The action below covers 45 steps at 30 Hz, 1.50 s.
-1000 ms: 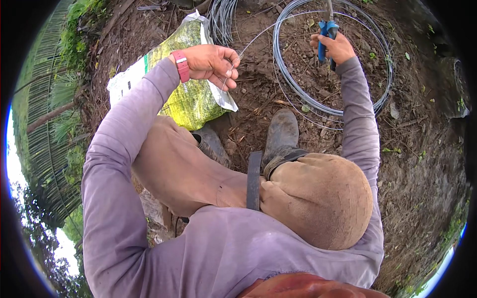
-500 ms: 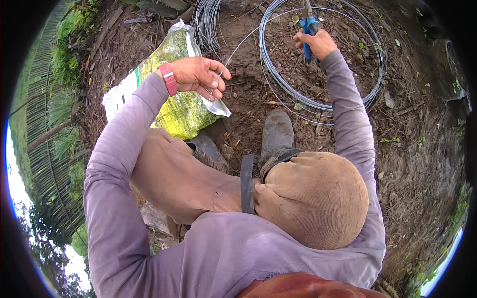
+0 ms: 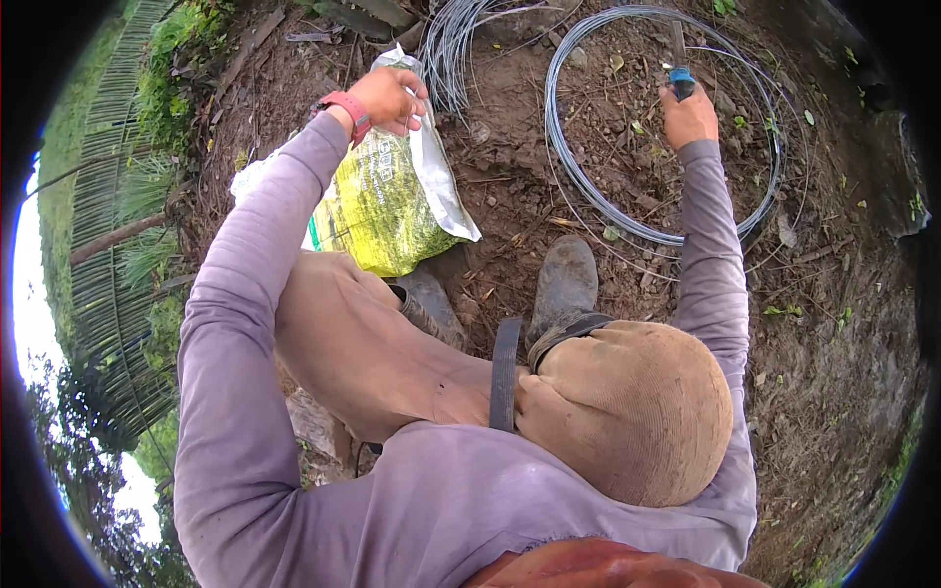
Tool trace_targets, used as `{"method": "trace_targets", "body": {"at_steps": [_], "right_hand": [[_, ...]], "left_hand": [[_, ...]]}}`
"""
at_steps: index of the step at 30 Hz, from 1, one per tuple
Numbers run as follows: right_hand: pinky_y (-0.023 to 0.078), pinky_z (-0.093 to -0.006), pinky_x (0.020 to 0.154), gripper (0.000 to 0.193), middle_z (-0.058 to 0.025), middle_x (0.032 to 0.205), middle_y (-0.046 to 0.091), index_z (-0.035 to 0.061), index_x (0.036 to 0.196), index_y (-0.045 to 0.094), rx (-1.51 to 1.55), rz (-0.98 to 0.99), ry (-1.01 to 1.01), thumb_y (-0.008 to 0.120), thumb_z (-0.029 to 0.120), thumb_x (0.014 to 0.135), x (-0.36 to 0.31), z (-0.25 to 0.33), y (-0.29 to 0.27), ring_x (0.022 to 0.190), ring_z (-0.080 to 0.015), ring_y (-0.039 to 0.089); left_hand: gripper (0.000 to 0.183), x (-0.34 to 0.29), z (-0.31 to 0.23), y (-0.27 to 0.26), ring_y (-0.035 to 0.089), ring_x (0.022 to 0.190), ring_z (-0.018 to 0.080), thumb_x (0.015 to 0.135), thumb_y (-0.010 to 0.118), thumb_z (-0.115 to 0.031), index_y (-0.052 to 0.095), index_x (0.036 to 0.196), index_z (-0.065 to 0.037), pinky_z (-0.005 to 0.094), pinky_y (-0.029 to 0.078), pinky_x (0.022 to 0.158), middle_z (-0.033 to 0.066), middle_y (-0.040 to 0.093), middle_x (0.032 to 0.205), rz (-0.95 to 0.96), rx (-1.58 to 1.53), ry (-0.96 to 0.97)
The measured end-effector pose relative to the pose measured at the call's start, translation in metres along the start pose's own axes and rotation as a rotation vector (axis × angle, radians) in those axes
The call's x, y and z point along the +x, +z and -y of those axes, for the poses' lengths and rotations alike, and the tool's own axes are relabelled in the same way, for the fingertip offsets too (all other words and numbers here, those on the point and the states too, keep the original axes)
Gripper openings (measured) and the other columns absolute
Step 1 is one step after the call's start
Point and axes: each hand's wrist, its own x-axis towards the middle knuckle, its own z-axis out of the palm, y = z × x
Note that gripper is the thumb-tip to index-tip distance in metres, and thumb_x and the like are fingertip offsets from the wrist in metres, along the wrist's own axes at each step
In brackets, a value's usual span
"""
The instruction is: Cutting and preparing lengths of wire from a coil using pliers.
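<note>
My left hand [image 3: 390,100], with a red-strapped watch on the wrist, is closed in a pinch above a yellow-and-white sack [image 3: 387,201]. A pale bit of thin wire [image 3: 410,93] shows at its fingertips; the rest of that wire is hard to follow. Just beyond lies a bundle of grey wires [image 3: 453,49]. My right hand [image 3: 690,118] grips blue-handled pliers [image 3: 680,80], their metal end pointing away from me. Both are over a large coil of grey wire [image 3: 561,147] on the ground.
Brown soil [image 3: 500,176] with twigs and leaves surrounds my boots [image 3: 566,284]. Palm fronds [image 3: 108,255] and green plants are at the left. A dark log-like shape [image 3: 897,167] lies at the far right. Loose wire strands curve outside the coil.
My left hand has moved away from me with its wire, over the sack's top. The wire no longer visibly stretches toward the coil. The pliers' handles have turned and my right hand is lower.
</note>
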Motion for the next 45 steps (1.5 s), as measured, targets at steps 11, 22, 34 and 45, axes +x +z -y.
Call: {"method": "trace_targets", "body": {"at_steps": [11, 22, 34, 45], "right_hand": [[0.045, -0.0461, 0.079, 0.036, -0.0224, 0.092, 0.062, 0.0028, 0.104, 0.052, 0.126, 0.244, -0.122, 0.060, 0.031, 0.082, -0.052, 0.015, -0.014, 0.090, -0.0400, 0.058], [0.046, -0.0450, 0.076, 0.036, -0.0206, 0.088, 0.062, 0.0000, 0.107, 0.052, 0.126, 0.413, -0.367, 0.058, 0.024, 0.082, -0.089, 0.053, 0.001, 0.085, -0.0389, 0.058], [0.043, -0.0392, 0.089, 0.066, -0.0130, 0.136, 0.042, 0.0026, 0.138, 0.029, 1.476, 1.154, -0.051, 0.061, 0.009, 0.081, -0.123, 0.028, -0.013, 0.115, -0.0262, 0.049], [0.041, -0.0419, 0.097, 0.046, -0.0116, 0.120, 0.050, 0.0042, 0.125, 0.043, 1.585, 0.478, 0.220, 0.059, 0.007, 0.083, -0.088, -0.012, -0.033, 0.115, -0.0250, 0.048]], "left_hand": [[0.034, 0.120, -0.026, -0.019, 0.064, 0.087, 0.0304, 0.084, 0.057, -0.017, 0.055, 0.114, -0.002, 0.0410, 0.053, 0.074, 0.0159, 0.063, 0.104, -0.306, 0.472, -0.144], [0.019, 0.058, -0.182, 0.135, 0.046, 0.050, 0.0088, 0.093, 0.050, -0.022, 0.054, 0.101, -0.006, 0.0246, 0.035, 0.039, 0.0004, 0.052, 0.069, 0.615, -0.311, 0.368], [0.021, 0.060, -0.146, 0.082, 0.027, 0.048, 0.0056, 0.095, 0.044, -0.018, 0.052, 0.111, -0.007, 0.0200, 0.025, 0.041, -0.0046, 0.034, 0.064, 0.396, -0.535, 0.257], [0.023, 0.009, -0.101, 0.071, 0.029, 0.049, 0.0044, 0.096, 0.044, -0.017, 0.049, 0.114, -0.005, 0.0184, 0.025, 0.043, -0.0037, 0.036, 0.066, 0.369, -0.726, 0.245]]}}
